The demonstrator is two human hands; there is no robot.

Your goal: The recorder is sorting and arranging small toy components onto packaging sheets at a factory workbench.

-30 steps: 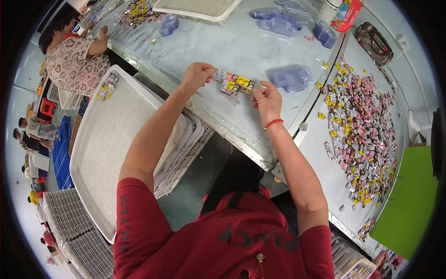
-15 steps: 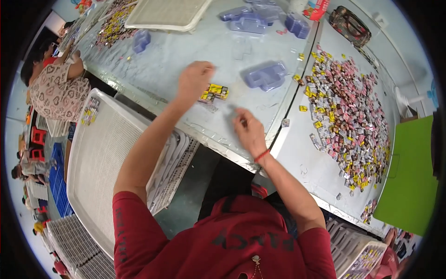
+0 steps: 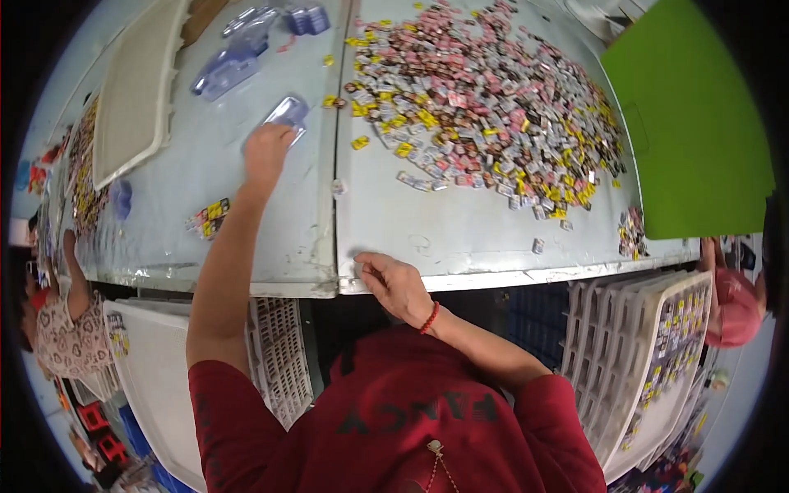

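My left hand (image 3: 269, 152) is over a small clear blue plastic tray (image 3: 289, 108), its fingers closed on the tray's near edge and partly hiding it. A small cluster of yellow, black and pink boxes (image 3: 212, 218) lies on the table, left of my left forearm. Near the table's front edge, by the seam, is my right hand (image 3: 398, 286), with thumb and forefinger apart and nothing visible in it. A single small pale piece (image 3: 339, 187) rests beside the seam.
A large heap of small colourful pieces (image 3: 485, 107) spreads over the right table. More blue plastic trays (image 3: 226, 70) and a big white tray (image 3: 136, 99) are at the far left. A green panel (image 3: 690, 131) borders the right side. Stacked white crates (image 3: 612, 361) stand below the table.
The view has turned to the right. My left hand has gone from beside the small boxes to the blue plastic tray. My right hand has moved to the table's front edge.
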